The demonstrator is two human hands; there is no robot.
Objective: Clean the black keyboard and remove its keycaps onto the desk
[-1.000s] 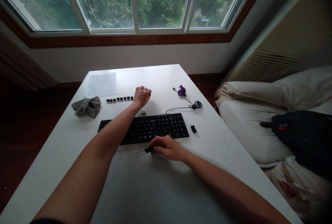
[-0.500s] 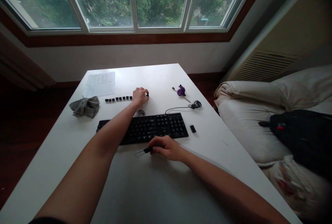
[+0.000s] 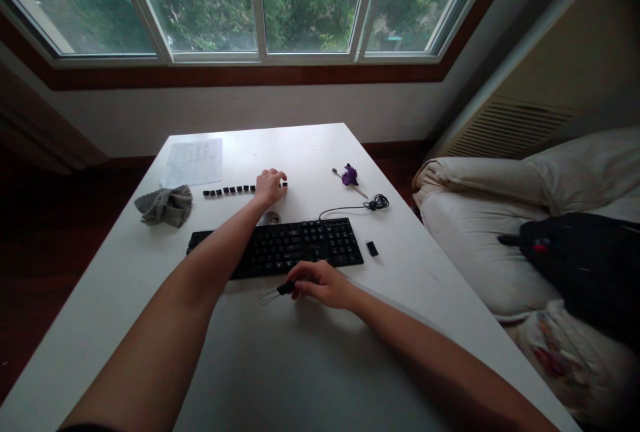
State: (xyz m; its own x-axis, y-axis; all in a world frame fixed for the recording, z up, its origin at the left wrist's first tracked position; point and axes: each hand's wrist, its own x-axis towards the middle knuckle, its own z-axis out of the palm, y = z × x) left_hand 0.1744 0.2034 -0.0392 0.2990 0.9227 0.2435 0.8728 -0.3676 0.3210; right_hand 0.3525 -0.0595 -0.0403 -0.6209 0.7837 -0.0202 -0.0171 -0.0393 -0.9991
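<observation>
The right hand (image 3: 324, 283) lies on the white table (image 3: 310, 359) just in front of the black keyboard (image 3: 300, 247), its fingers closed on the dark handle of a wire keycap puller (image 3: 280, 291), whose thin loop points left along the tabletop. The left hand (image 3: 270, 185) is stretched out well beyond the keyboard, fingers curled down over the right end of a row of keycaps (image 3: 227, 190) — whether it grips one I cannot tell. A crumpled grey cloth (image 3: 165, 206) sits left of that row, with a sheet of paper (image 3: 194, 162) behind it. To the right lie a purple brush (image 3: 350, 176), the coiled cable (image 3: 375, 203) and one loose black piece (image 3: 371, 248) beside the keyboard's end.
</observation>
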